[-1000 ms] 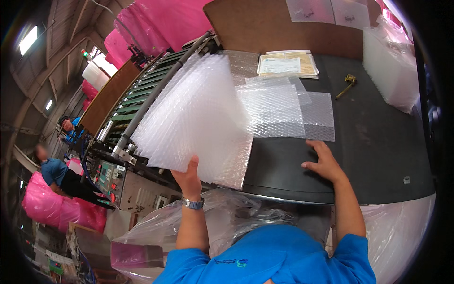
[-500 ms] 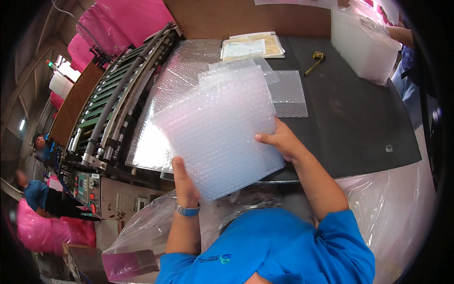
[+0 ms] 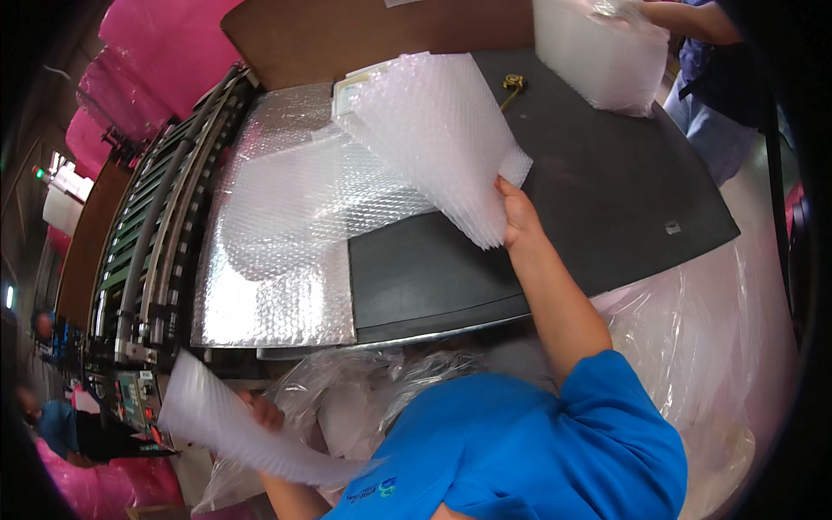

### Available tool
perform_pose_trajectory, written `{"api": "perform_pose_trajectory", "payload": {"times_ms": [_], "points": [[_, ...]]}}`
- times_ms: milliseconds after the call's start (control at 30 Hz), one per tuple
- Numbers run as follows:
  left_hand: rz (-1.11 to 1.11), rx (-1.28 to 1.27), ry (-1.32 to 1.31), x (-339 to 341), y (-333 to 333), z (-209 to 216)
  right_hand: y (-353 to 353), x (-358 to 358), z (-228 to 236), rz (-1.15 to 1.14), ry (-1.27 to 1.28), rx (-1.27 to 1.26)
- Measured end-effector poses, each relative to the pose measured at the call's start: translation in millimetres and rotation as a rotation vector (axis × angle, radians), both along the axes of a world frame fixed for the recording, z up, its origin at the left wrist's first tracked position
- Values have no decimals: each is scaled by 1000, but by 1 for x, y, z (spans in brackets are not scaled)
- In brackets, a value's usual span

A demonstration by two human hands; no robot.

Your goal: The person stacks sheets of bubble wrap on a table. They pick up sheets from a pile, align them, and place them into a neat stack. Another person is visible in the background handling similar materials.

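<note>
Hands swung apart since last frame, right hand [image 3: 518,213] pinching the bubble-wrap stack [image 3: 438,121] by its edge over the table [image 3: 607,191], left hand [image 3: 265,412] gripping a curled piece [image 3: 227,425] low, probably light, floppy, slippery, so grab corners.

A black tabletop [image 3: 628,186] meets an upright brown board panel [image 3: 433,39] at its far edge. Left stands a metal machine with green slats [image 3: 139,227], glossy pink plastic sheeting [image 3: 165,39] beyond. Pale grey floor [image 3: 750,192] shows at right.
</note>
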State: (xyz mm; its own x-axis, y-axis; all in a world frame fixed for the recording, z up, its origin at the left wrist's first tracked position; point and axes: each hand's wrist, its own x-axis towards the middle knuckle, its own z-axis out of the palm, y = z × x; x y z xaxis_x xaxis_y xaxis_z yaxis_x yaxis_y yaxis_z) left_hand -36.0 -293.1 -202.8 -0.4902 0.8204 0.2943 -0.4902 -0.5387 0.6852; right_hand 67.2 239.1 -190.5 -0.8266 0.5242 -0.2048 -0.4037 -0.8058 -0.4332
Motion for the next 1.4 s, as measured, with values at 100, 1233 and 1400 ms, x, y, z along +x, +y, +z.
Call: {"api": "perform_pose_trajectory", "payload": {"times_ms": [100,1233,1400], "points": [[-35,194,-765,25,-110,-152,-1,-6,0,-55,-11,-60],[758,-829,-668,126,84,-64,124,142,14,-861,-250,416],[873,-825,-764,130,79,-58,219,284,-66,-885,-533,385]]}}
